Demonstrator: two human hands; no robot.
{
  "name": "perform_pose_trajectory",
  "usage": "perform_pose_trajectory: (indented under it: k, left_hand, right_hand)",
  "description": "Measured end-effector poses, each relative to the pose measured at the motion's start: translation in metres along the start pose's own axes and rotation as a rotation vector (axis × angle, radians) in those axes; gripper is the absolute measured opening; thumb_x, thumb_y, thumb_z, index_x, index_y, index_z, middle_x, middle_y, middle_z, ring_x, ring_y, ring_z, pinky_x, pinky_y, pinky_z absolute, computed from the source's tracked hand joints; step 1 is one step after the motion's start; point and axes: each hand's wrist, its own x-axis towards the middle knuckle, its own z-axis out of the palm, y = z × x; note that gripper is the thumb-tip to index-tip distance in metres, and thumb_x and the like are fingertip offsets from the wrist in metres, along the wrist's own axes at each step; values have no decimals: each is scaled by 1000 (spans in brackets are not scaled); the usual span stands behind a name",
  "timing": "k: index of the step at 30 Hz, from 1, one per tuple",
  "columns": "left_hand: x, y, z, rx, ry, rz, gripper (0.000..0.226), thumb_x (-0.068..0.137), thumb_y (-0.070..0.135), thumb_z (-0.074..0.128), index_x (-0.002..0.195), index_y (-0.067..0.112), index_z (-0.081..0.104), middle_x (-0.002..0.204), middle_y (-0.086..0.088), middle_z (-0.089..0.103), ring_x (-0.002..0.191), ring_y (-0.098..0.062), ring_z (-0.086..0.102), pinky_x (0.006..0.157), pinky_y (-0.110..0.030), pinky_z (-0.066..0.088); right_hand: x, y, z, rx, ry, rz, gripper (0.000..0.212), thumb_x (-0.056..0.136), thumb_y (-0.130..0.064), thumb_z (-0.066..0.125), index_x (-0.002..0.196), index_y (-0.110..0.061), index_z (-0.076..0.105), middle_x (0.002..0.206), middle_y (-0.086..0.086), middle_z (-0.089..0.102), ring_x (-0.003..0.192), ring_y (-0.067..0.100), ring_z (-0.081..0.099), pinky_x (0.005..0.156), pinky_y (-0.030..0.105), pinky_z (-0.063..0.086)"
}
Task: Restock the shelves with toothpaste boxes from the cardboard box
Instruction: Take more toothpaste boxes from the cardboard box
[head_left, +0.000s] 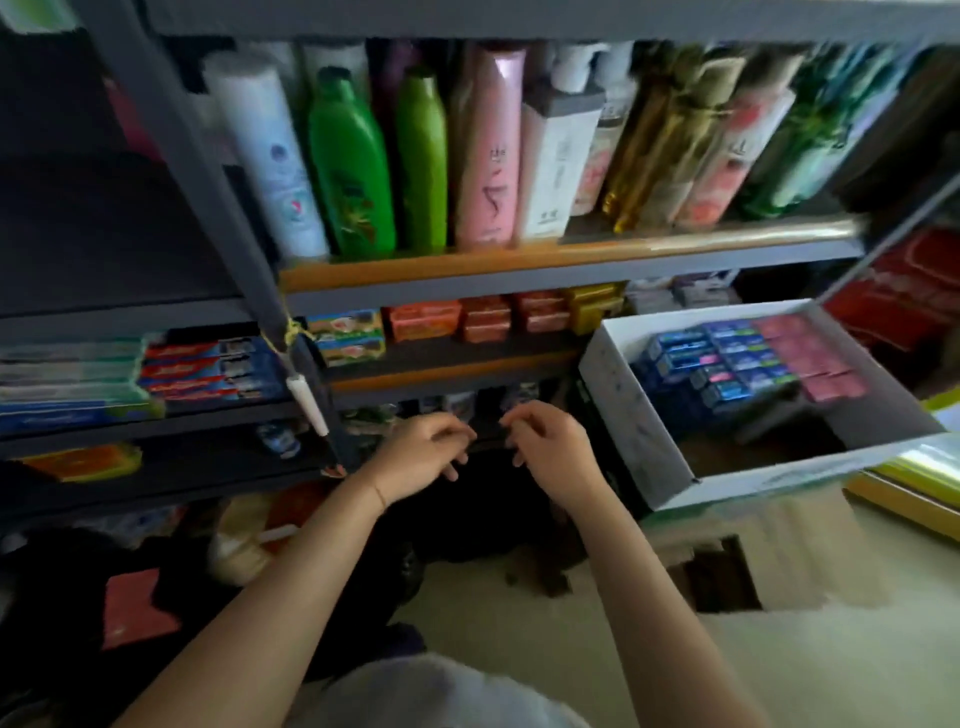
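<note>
A white cardboard box (634, 431) sits at the right, open on top, with several blue toothpaste boxes (711, 364) and pink ones (810, 353) packed inside. More toothpaste boxes (208, 369) lie stacked on the left shelf. My left hand (421, 452) and my right hand (550, 447) hover side by side in front of a low dark shelf (457, 384), fingers loosely curled, holding nothing that I can make out. The picture is blurred by motion.
Tall shampoo bottles (363, 166) line the upper shelf. Soap packs (426, 319) fill the middle shelf. A grey shelf post (218, 197) slants down at the left. A brown carton (737, 561) stands on the floor under the white box.
</note>
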Motion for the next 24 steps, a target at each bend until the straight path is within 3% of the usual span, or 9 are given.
perform_pose_trajectory:
  k: [4, 8, 11, 14, 16, 18, 20, 24]
  left_hand:
    - [48, 13, 36, -5, 30, 25, 20, 103, 23, 49, 97, 27, 68, 87, 1, 71, 76, -21, 71, 74, -34, 55]
    - [107, 27, 60, -1, -25, -15, 23, 103, 27, 45, 96, 24, 67, 87, 1, 69, 71, -16, 68, 71, -28, 51]
    - [144, 56, 74, 71, -108, -30, 24, 104, 27, 42, 99, 21, 65, 94, 1, 68, 76, -15, 66, 74, -29, 50]
    - [174, 92, 90, 49, -67, 32, 13, 100, 26, 50, 105, 24, 62, 97, -2, 67, 77, -15, 64, 71, -30, 50]
    - [188, 111, 104, 86, -10, 98, 25, 97, 29, 58, 121, 25, 56, 111, -3, 63, 93, -19, 64, 79, -32, 50]
    - [199, 123, 121, 134, 43, 110, 47, 94, 29, 62, 137, 22, 46, 127, -6, 52, 115, -24, 56, 90, -30, 45]
    - [208, 131, 140, 142, 81, 78, 59, 91, 27, 64, 144, 20, 38, 139, -9, 44, 127, -27, 49, 102, -35, 43]
    - [216, 133, 171, 135, 281, 38, 50, 94, 20, 61, 139, 19, 40, 143, -8, 45, 129, -29, 50, 105, -45, 44]
  right_hand:
    - [24, 23, -26, 1, 65, -4, 19, 99, -14, 50, 97, -23, 66, 79, -4, 67, 60, 4, 60, 54, 16, 47]
    - [60, 34, -65, -55, 139, -24, 16, 98, -15, 53, 97, -25, 66, 80, -6, 66, 67, 11, 62, 62, 29, 51]
    - [94, 41, -103, -154, 196, 11, 13, 97, -17, 54, 99, -22, 65, 83, -6, 64, 77, 13, 60, 64, 26, 45]
    - [124, 53, -136, -269, 303, 54, 16, 94, -12, 54, 104, -14, 66, 95, -2, 62, 89, 16, 57, 69, 30, 41]
    - [137, 68, -149, -372, 334, 72, 16, 91, -10, 55, 105, -9, 64, 104, 7, 61, 99, 26, 57, 74, 35, 43]
    - [148, 86, -158, -536, 270, 101, 25, 91, -16, 54, 115, -10, 60, 118, 12, 57, 114, 33, 51, 89, 42, 44]
    - [158, 101, -171, -765, 125, 133, 44, 95, -24, 51, 137, -16, 47, 140, 9, 46, 132, 32, 38, 107, 50, 34]
    - [174, 131, -196, -1027, -77, 53, 72, 97, -22, 51, 156, -13, 11, 162, 10, 13, 150, 33, 7, 118, 58, 13]
